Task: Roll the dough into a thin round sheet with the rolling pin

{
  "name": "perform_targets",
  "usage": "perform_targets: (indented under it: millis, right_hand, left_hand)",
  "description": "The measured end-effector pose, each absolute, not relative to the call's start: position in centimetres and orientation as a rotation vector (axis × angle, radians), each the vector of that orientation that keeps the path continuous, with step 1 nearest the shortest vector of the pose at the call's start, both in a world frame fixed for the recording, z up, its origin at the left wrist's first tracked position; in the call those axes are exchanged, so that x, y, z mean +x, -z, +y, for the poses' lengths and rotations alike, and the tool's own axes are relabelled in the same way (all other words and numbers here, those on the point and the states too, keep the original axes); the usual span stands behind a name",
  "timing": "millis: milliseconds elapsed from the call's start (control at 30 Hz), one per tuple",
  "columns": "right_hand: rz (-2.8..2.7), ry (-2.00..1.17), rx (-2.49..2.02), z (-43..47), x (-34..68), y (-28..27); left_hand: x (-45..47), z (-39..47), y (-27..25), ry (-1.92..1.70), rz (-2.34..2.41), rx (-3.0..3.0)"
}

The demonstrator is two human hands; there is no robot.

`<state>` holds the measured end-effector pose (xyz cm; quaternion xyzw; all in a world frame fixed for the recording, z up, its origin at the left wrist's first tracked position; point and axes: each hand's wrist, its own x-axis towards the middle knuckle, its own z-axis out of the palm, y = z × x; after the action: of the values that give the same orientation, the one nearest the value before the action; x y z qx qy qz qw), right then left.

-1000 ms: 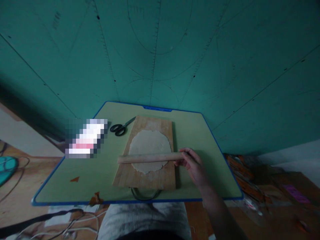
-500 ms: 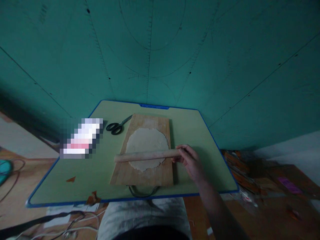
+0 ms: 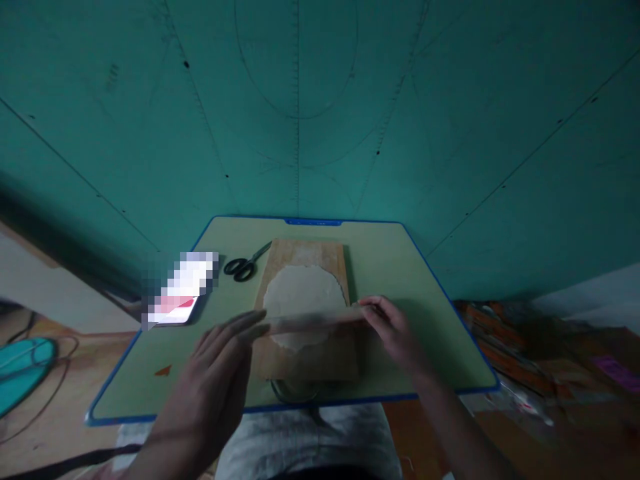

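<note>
A pale wooden rolling pin (image 3: 315, 322) lies across a flat, roughly round sheet of dough (image 3: 303, 290). My right hand (image 3: 387, 323) pinches the pin's right end between thumb and fingers. At the other end is my left hand (image 3: 225, 353), its fingers laid over the tip of the pin; its thumb is hidden. Under the dough is a wooden cutting board (image 3: 315, 367) with a metal handle (image 3: 295, 395) at its near edge. The pin looks smeared by motion.
Black-handled scissors (image 3: 245, 268) lie left of the board, blades towards it. Farther left is a phone (image 3: 183, 290) with a blurred screen. A small orange-brown scrap (image 3: 163, 371) sits on the blue-edged table (image 3: 400, 260). A green wall (image 3: 320, 133) rises behind.
My left hand has come in from outside the view and reached the pin's left end. My right hand keeps its hold. The whole view has shifted slightly.
</note>
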<state>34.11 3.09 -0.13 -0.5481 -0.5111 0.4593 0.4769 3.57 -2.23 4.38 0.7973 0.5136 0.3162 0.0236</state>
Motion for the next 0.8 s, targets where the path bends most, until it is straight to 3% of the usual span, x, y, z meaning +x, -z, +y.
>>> perform_targets:
  millis: [133, 267, 567, 800]
  right_hand:
    - [-1.510, -0.928, -1.343, 3.0, 34.3, 0.1]
    - [-1.744, -0.663, -1.352, 3.3, 34.1, 0.2]
    - [-2.356, -0.052, -1.551, 6.3, 33.0, -0.2]
    - [-2.424, 0.065, -1.598, 11.0, 32.6, -0.4]
  left_hand:
    - [2.9, 0.5, -0.4, -0.736, 1.779, 2.483]
    - [2.4, 1.0, 2.0, -0.718, 1.846, 2.401]
    - [5.1, 5.0, 0.8, -0.577, 2.080, 2.181]
    - [6.1, 10.7, 0.2, -0.533, 2.184, 2.242]
